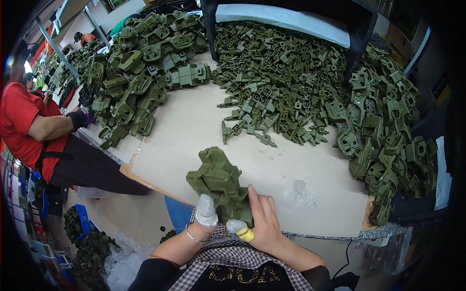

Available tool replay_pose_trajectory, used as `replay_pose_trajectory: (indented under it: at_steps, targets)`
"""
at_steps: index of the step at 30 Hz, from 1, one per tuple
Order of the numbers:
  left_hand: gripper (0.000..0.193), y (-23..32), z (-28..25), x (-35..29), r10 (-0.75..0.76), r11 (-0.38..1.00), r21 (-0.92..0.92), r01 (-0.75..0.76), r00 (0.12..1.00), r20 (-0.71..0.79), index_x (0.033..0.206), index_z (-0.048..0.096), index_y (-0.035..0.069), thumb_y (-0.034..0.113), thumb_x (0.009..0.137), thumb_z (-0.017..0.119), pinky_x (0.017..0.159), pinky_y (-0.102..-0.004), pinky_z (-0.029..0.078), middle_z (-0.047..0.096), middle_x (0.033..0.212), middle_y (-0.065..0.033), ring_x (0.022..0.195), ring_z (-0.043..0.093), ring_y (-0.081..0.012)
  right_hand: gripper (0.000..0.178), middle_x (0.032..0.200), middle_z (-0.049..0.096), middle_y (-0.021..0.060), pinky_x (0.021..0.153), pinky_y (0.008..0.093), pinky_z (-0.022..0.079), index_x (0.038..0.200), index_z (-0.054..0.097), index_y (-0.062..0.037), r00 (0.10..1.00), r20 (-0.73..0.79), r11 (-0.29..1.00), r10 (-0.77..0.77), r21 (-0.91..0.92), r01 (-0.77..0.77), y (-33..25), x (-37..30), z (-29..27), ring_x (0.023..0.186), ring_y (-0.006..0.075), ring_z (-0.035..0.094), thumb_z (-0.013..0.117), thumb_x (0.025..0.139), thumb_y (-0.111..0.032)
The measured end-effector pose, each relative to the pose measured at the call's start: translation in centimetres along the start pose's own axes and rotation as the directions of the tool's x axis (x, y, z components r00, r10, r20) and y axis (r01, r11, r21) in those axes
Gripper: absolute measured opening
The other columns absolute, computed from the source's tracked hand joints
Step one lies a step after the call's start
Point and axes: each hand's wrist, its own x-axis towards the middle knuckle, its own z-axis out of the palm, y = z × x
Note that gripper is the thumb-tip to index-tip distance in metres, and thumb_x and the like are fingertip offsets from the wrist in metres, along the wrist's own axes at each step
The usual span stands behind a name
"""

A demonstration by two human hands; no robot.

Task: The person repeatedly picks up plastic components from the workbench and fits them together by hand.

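An olive-green moulded plastic part (218,177), blocky like a toy vehicle body, is held tilted up above the table's near edge. My left hand (205,224) grips its lower left side, the white-wrapped thumb pressed on it and the other fingers hidden behind. My right hand (264,220) closes on the lower right side, fingers along its flank. White wrapping with a yellow band covers the right thumb, which lies against the part's bottom end.
Large green parts are heaped at the left (138,87) and right (376,121). A pile of smaller green pieces (276,72) spreads between them, under a dark frame (210,29). A person in a red shirt (31,121) works at the left. Plastic bags (128,262) lie below the table (310,169).
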Motion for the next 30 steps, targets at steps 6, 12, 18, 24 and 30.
replay_pose_trajectory:
  at_steps: [6, 12, 18, 24, 30]
  targets:
    - [0.051, -0.7, 0.2, 0.9, 0.075, 0.984, 0.168, -0.065, 0.996, -0.055, 0.129, 0.034, 0.003, 0.041, 0.095, 0.033, 0.095, -0.0356, 0.041, 0.046, 0.125, -0.0099, 0.111, 0.049, -0.0198, 0.081, 0.100, 0.046, 0.0200, 0.082, 0.0391, 0.038, 0.133, 0.023, 0.0094, 0.994, 0.018, 0.994, 0.112, 0.003, -0.112, 0.1, 0.3, 0.7, 0.089, 0.0344, 0.044, 0.068, 0.072, -0.021]
    - [0.044, -0.6, -0.2, 1.9, 0.021, 0.949, 0.316, 0.011, 0.995, -0.099, 0.125, 0.037, 0.000, 0.033, 0.095, 0.036, 0.092, -0.0343, 0.043, 0.049, 0.121, -0.0111, 0.108, 0.052, -0.0198, 0.080, 0.103, 0.044, 0.0202, 0.084, 0.0401, 0.036, 0.133, 0.020, 0.0098, 0.982, 0.063, 0.984, 0.177, -0.010, -0.177, 0.7, 1.0, 1.0, 0.092, 0.0345, 0.042, 0.066, 0.075, -0.021]
    - [0.036, -0.4, 0.2, 1.7, -0.006, 0.934, 0.354, 0.042, 0.995, -0.100, 0.124, 0.039, 0.001, 0.022, 0.095, 0.040, 0.091, -0.0332, 0.044, 0.051, 0.119, -0.0107, 0.106, 0.053, -0.0187, 0.082, 0.101, 0.043, 0.0204, 0.083, 0.0414, 0.035, 0.132, 0.020, 0.0112, 0.984, -0.001, 0.981, 0.181, -0.076, -0.180, 0.5, 1.1, 1.4, 0.090, 0.0345, 0.041, 0.066, 0.075, -0.025]
    - [0.053, -2.0, -1.8, 1.7, 0.023, 1.000, 0.008, -0.023, 0.999, -0.035, 0.131, 0.033, 0.006, 0.030, 0.088, 0.054, 0.095, -0.0364, 0.042, 0.047, 0.126, -0.0111, 0.112, 0.049, -0.0222, 0.085, 0.101, 0.043, 0.0196, 0.081, 0.0405, 0.036, 0.132, 0.021, 0.0099, 0.991, 0.128, 0.988, 0.039, -0.152, -0.020, 0.7, 3.3, -0.2, 0.089, 0.0332, 0.041, 0.068, 0.073, -0.030]
    - [0.057, 0.5, -3.3, 2.3, -0.124, 0.971, -0.205, 0.126, 0.992, 0.021, 0.132, 0.033, 0.005, 0.028, 0.085, 0.056, 0.100, -0.0390, 0.037, 0.047, 0.125, -0.0185, 0.113, 0.048, -0.0279, 0.092, 0.112, 0.042, 0.0160, 0.085, 0.0389, 0.038, 0.137, 0.019, -0.0005, 0.995, 0.104, 0.997, 0.002, -0.072, 0.005, 0.5, 3.2, -0.7, 0.093, 0.0291, 0.045, 0.073, 0.069, -0.030]
